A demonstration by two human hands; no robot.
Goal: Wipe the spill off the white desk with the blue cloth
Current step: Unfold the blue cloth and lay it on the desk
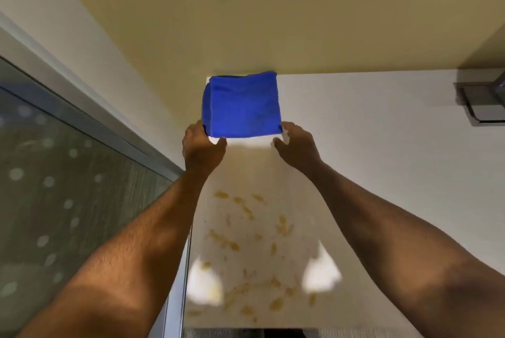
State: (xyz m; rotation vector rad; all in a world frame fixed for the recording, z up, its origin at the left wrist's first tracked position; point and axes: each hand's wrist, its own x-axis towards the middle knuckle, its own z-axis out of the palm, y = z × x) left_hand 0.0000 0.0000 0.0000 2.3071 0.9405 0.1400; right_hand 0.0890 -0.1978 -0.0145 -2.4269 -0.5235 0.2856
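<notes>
**Cloth in both hands, spill not yet touched**

The left hand (203,146) is closed on the near left corner of the blue cloth (241,105), thumb under the edge and fingers hidden behind the fabric. The right hand (296,143) meets the near right corner; its fingers look curled around that corner, though blur makes the exact grip hard to read. Both forearms reach forward from the bottom of the view, and the cloth, folded into a thick square, sits between the hands at the far end of the white worktop (369,146), close against the wall. Whether it rests on the surface or is lifted just clear of it cannot be told.

As for progress, the wiping appears not to have begun. The spill (246,242), a scatter of yellowish-brown smears and drops, lies nearer the person, between the forearms and well apart from the cloth, and it looks whole. What is left, by this reading, is to bring the cloth back over the stained patch and wipe it clean.

The worktop is glossy, with two bright reflections near the front edge. A cream wall (246,10) rises behind it. To the left runs a frosted glass panel (54,187) in a metal frame, and a grey metal fixture (483,97) shows at the far right edge.
</notes>
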